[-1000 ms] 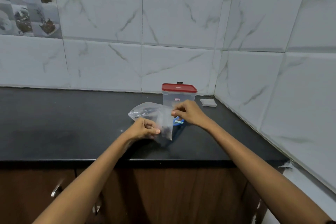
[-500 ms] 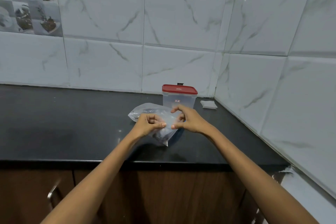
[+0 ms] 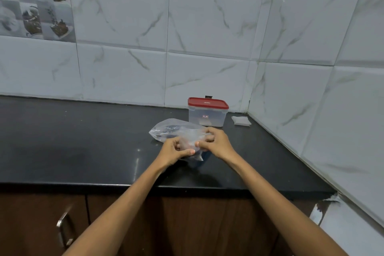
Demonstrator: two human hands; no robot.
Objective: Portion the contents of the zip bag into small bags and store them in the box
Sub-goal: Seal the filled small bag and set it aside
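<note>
A clear zip bag [image 3: 168, 129] with dark contents lies on the black counter [image 3: 72, 141], its near end lifted between my hands. My left hand [image 3: 173, 150] pinches the bag's near edge with thumb and curled fingers. My right hand [image 3: 216, 141] grips the same end from the right, fingers curled into the plastic. Behind them stands a clear plastic box [image 3: 206, 114] with a red lid, closed. A small stack of little clear bags [image 3: 241, 120] lies flat to the right of the box, near the wall corner.
Tiled walls close the counter at the back and on the right, meeting in a corner behind the box. The counter's front edge runs above brown cabinet doors with a metal handle [image 3: 64, 228]. Papers hang on the wall at upper left.
My hands have come closer together on the bag's near end, the right hand shifting left and down. The blue piece seen under the right hand a second ago is hidden now.
</note>
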